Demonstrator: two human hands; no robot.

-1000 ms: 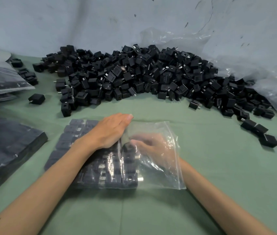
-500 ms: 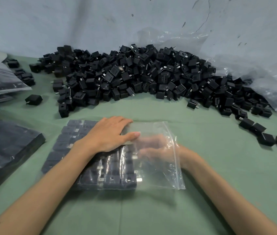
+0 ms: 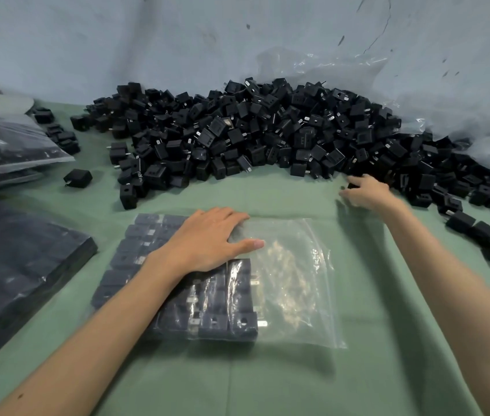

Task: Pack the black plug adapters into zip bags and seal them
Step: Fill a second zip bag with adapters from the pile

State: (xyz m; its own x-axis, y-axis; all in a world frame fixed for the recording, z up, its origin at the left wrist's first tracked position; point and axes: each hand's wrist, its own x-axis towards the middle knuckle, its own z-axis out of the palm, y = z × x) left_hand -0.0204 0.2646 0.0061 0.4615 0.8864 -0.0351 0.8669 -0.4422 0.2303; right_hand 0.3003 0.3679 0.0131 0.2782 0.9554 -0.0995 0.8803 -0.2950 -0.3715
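Zip bag (image 3: 291, 283) part-filled; right hand (image 3: 364, 195) has left it, fingers closing on adapters at the pile (image 3: 267, 133). Left hand (image 3: 207, 244) flat, fingers spread, pinning it.

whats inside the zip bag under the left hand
Rows of black adapters fill the left part of the zip bag; its right part looks empty. The left hand and forearm cover some rows, so no count is possible.
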